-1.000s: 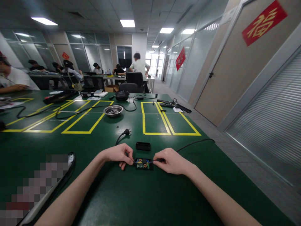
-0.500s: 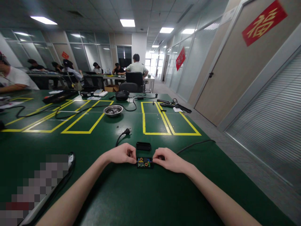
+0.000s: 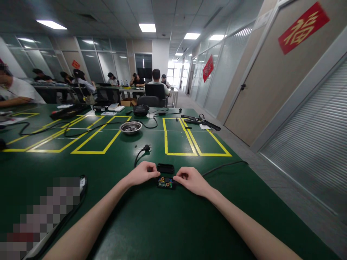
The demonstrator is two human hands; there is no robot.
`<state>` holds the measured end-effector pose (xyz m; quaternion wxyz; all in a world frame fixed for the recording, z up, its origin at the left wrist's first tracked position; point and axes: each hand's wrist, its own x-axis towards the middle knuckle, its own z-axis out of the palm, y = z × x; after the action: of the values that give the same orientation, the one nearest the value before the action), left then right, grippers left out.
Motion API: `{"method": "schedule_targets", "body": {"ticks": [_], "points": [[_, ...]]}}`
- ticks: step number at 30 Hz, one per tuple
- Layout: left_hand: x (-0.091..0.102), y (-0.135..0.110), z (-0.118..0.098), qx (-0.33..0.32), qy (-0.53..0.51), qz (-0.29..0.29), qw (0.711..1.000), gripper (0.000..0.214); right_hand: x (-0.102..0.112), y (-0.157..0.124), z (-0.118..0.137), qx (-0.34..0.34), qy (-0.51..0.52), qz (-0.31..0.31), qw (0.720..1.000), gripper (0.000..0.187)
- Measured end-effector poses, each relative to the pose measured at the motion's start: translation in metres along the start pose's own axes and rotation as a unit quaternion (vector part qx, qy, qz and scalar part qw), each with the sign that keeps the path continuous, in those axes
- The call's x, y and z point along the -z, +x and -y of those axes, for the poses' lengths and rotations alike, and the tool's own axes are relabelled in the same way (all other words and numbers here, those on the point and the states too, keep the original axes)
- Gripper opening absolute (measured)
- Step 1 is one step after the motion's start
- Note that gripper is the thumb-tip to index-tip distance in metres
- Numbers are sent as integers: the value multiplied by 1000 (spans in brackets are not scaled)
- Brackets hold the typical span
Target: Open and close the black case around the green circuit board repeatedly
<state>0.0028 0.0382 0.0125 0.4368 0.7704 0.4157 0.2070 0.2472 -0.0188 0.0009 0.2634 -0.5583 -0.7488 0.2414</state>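
A small open black power adapter (image 3: 165, 182) with a green circuit board inside lies on the green table (image 3: 162, 224). My left hand (image 3: 143, 173) pinches its left end, fingers closed. At its right end my right hand (image 3: 189, 180) is closed on it where a black cable (image 3: 225, 165) leaves toward the table's right edge. Just behind the adapter lies its black cover (image 3: 165, 168). A black plug (image 3: 146, 147) on a cord lies farther back, left of centre.
A metal bowl (image 3: 130, 126) stands mid-table among yellow taped rectangles (image 3: 173, 139). Black tools (image 3: 200, 122) lie at the far right, cables and devices at the far left. A dark tray edge (image 3: 78, 195) is near left. People sit at tables behind.
Both hands and the adapter have shifted a little away from me, closer to the black cover. The hands have drawn closer together. A person standing at the back has sat down.
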Motion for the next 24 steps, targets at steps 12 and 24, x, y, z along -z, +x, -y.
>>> {"method": "schedule_targets", "body": {"ticks": [12,24], "points": [[-8,7,6,13,66,-106,992,29,-12,16,-3,-65,-36,-76,994,24],[-3,5,6,51,49,-57,996,31,-13,13,-6,-64,-19,-69,995,26]]}}
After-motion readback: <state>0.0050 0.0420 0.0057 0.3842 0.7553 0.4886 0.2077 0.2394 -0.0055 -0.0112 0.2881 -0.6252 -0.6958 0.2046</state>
